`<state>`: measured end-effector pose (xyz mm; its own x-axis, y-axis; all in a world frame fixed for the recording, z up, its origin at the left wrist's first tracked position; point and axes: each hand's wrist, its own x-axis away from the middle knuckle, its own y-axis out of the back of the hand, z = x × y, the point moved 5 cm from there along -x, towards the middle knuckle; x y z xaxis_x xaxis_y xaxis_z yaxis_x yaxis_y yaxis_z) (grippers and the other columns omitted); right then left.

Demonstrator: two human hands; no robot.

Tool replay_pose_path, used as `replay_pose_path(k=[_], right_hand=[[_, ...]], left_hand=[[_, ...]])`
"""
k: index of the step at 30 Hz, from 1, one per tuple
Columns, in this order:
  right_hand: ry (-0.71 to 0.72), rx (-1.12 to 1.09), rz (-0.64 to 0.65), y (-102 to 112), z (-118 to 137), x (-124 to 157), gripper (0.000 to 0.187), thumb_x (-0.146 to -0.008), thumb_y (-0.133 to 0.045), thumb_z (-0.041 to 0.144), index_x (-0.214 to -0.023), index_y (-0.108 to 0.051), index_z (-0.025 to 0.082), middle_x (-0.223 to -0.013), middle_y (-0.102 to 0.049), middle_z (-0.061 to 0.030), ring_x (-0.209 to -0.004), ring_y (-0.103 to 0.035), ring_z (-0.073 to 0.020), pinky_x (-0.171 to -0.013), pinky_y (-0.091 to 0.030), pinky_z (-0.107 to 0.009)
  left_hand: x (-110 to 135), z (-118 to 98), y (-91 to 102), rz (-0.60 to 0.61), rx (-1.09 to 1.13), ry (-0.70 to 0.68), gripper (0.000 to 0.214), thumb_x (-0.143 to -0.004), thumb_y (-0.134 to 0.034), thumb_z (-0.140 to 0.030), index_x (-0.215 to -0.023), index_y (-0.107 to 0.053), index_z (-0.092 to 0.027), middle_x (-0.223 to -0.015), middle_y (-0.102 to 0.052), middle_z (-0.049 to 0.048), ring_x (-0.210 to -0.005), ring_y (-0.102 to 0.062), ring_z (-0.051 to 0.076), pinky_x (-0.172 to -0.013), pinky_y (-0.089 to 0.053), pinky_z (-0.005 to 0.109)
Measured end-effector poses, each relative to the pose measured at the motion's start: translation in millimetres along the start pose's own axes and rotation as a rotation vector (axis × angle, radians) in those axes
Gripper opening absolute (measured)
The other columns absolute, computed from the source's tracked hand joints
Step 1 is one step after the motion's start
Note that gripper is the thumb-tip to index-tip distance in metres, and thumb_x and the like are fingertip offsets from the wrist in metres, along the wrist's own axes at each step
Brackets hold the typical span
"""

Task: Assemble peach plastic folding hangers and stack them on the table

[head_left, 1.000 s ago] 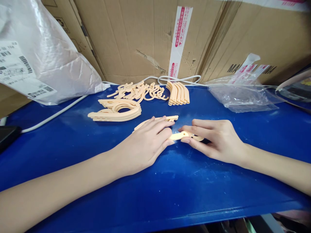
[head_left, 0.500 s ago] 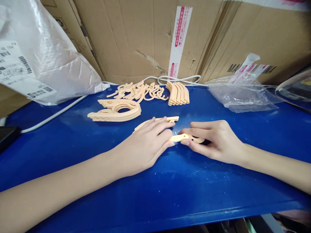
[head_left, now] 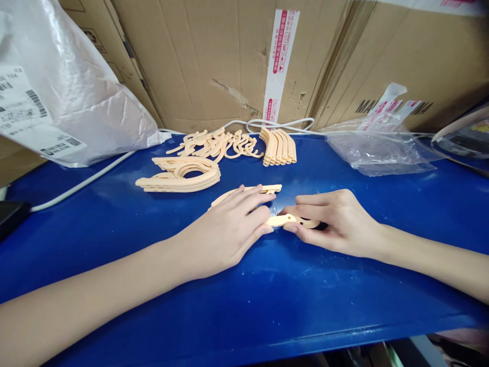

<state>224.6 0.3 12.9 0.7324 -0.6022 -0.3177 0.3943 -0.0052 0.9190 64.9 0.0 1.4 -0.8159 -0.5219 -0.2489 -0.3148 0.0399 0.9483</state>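
Observation:
My left hand (head_left: 229, 229) lies palm down on a curved peach plastic part (head_left: 267, 188), its fingers pressing it to the blue table (head_left: 267, 290). My right hand (head_left: 336, 221) pinches a second small peach plastic piece (head_left: 280, 220) between thumb and fingers. That piece's end touches the part under my left fingertips. Behind them lie a stack of curved peach parts (head_left: 183, 176), a heap of peach hooks (head_left: 217, 142) and a row of short peach bars (head_left: 278, 147).
Cardboard boxes (head_left: 237, 56) wall off the back. A white plastic mailing bag (head_left: 64, 97) sits at the left, a clear plastic bag (head_left: 378, 148) at the right. A white cable (head_left: 80, 184) runs along the back of the table. A dark object (head_left: 9, 216) is at the left edge.
My right hand has slid slightly left with its piece, closing up to my left fingertips. The left hand has hardly moved.

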Motion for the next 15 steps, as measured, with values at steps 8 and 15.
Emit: replay_pose_path(k=[8,15], right_hand=[[0.033,0.016,-0.043,1.7,0.9,0.6,0.025,-0.093,-0.052,0.030,-0.078,-0.068,0.016,-0.058,-0.047,0.0034,-0.048,-0.040,-0.0073,-0.048,-0.027,-0.024],[0.031,0.043,-0.068,1.6,1.0,1.1,0.029,-0.092,-0.053,0.031,-0.072,-0.067,0.017,-0.056,-0.045,0.0035,-0.047,-0.038,-0.0073,-0.047,-0.028,-0.023]], left_hand=[[0.7,-1.2,-0.1,0.012,0.009,-0.015,0.030,-0.102,-0.031,-0.026,-0.105,-0.058,-0.014,-0.138,-0.052,0.0124,-0.139,-0.036,0.027,-0.117,-0.028,0.051],[1.2,-1.8,0.3,0.002,0.008,-0.028,0.030,-0.102,-0.032,-0.026,-0.103,-0.059,-0.013,-0.137,-0.052,0.0135,-0.137,-0.038,0.028,-0.116,-0.029,0.052]])
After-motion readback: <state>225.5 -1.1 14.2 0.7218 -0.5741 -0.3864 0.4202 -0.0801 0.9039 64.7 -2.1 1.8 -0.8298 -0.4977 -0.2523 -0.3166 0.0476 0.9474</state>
